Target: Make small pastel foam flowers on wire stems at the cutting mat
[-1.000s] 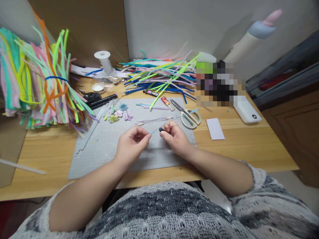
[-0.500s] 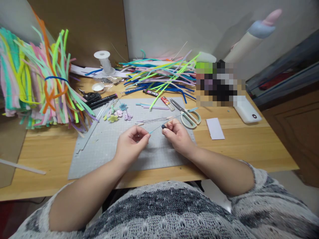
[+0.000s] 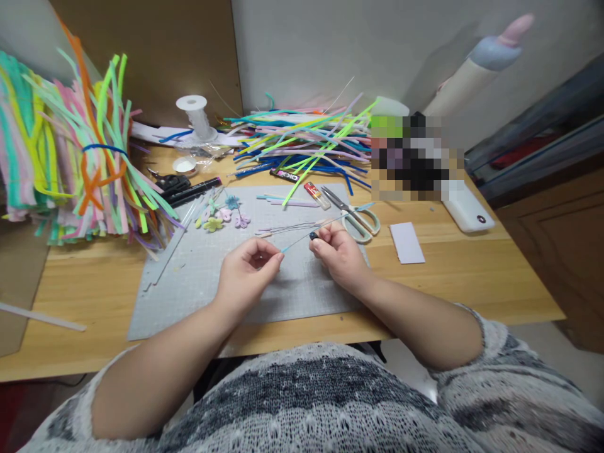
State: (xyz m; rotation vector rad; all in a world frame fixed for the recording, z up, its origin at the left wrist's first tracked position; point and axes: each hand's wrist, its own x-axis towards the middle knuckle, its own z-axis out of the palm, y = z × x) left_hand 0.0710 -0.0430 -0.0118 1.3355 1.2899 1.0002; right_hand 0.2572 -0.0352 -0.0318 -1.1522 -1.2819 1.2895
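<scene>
Above the grey cutting mat, my left hand pinches the near end of a thin light blue stem. The stem runs up and right, past my right hand, to a blue tip near the scissors. My right hand is closed around a small black object at the stem; the rest of it is hidden by the fingers. White-handled scissors lie just beyond my right hand. Small fuzzy flowers and several thin wires rest on the mat.
A large bundle of fuzzy stems stands at the left. More loose stems lie at the back, beside a white spool. Black markers, a red-labelled case and a white card lie around the mat.
My right hand has slid slightly to the right and up along the stem with the black object. My left hand has stayed nearly still.
</scene>
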